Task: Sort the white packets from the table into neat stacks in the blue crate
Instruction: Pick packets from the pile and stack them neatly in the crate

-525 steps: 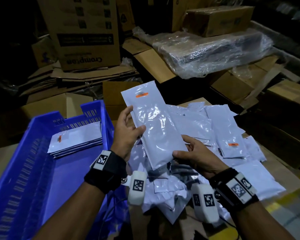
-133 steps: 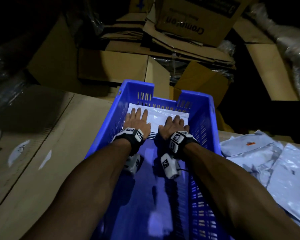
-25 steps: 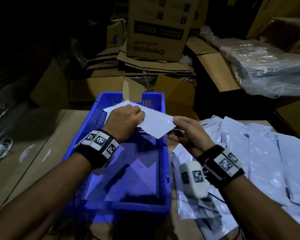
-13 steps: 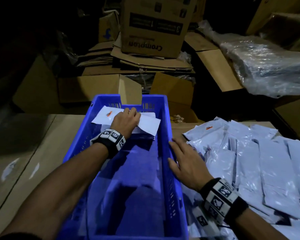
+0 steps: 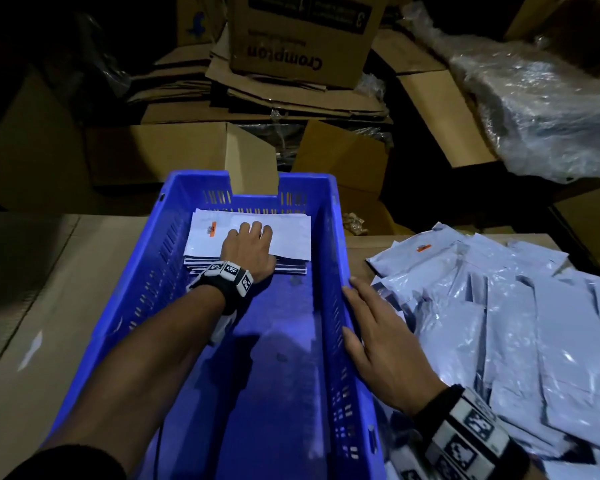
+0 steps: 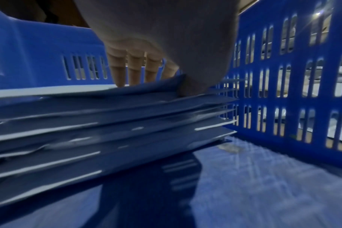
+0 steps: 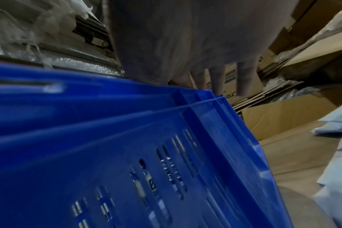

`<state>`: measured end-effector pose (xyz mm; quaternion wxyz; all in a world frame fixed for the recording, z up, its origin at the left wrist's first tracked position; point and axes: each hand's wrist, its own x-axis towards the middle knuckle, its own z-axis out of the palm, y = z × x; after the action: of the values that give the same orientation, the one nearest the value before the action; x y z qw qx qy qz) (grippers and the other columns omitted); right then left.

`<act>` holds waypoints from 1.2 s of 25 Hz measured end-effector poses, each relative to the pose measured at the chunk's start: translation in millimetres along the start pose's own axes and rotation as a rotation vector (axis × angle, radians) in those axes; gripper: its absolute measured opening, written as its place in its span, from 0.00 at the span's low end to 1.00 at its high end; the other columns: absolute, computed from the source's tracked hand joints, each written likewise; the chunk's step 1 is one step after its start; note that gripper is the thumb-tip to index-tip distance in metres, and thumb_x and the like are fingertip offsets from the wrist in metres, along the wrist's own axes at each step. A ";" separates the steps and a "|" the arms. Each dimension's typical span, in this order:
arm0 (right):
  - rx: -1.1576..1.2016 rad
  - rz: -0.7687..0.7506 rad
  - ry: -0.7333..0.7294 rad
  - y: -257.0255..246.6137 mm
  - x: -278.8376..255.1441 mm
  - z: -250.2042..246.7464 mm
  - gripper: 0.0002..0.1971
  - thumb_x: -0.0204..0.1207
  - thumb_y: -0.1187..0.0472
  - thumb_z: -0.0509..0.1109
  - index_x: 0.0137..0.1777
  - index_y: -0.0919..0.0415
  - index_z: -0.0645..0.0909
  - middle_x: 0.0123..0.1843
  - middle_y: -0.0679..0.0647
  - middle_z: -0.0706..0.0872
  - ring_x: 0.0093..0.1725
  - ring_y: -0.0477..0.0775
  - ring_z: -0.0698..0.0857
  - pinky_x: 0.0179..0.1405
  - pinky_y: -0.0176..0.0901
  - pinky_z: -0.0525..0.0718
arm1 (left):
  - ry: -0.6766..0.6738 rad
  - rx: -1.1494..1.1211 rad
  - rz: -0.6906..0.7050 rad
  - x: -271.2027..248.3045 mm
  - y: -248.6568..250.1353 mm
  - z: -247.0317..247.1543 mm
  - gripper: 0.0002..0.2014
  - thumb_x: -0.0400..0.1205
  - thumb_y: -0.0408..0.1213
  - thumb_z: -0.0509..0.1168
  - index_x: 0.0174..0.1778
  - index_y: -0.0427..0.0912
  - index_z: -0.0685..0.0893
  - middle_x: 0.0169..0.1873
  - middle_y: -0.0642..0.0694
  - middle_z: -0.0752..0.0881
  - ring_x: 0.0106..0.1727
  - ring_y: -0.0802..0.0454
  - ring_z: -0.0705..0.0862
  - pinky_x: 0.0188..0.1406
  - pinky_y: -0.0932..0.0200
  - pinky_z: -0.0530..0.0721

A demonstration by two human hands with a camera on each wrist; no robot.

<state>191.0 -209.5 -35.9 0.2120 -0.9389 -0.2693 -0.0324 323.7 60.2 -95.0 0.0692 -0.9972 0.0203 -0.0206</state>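
The blue crate (image 5: 336, 237) lies lengthwise in front of me. At its far end sits a stack of white packets (image 5: 291, 233), the top one bearing an orange label. My left hand (image 5: 250, 240) lies flat on top of that stack, fingers straight. In the left wrist view the fingers (image 6: 135, 69) press the top packet of the stack (image 6: 107, 131), with the thumb at its near edge. My right hand (image 5: 378, 341) rests with straight fingers on the crate's right rim and holds nothing; the right wrist view shows its fingers (image 7: 219, 80) over the rim (image 7: 205, 100). Loose white packets (image 5: 516, 323) cover the table to the right.
The near part of the crate floor (image 5: 274, 393) is bare. Brown cardboard surface (image 5: 49, 306) lies left of the crate. Behind stand cardboard boxes, one marked Crompton (image 5: 302, 39), and a plastic-wrapped bundle (image 5: 534, 98) at the far right.
A second ago both hands held a packet above the crate. The right hand let go and came to the crate's right rim. The left hand laid the packet on the stack and now presses it flat.
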 end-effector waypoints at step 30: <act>0.185 0.304 0.169 41.2 -68.6 -37.4 0.23 0.81 0.46 0.57 0.62 0.61 0.85 0.63 0.57 0.86 0.62 0.61 0.82 0.63 0.52 0.76 | 0.184 -0.035 0.342 -62.5 158.0 -206.3 0.16 0.84 0.48 0.55 0.55 0.40 0.79 0.50 0.36 0.85 0.52 0.34 0.81 0.43 0.47 0.71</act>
<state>155.9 -290.4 -29.6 0.3217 -0.9392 -0.1075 -0.0541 246.3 -121.8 84.8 0.0523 -0.9742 0.1959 -0.0994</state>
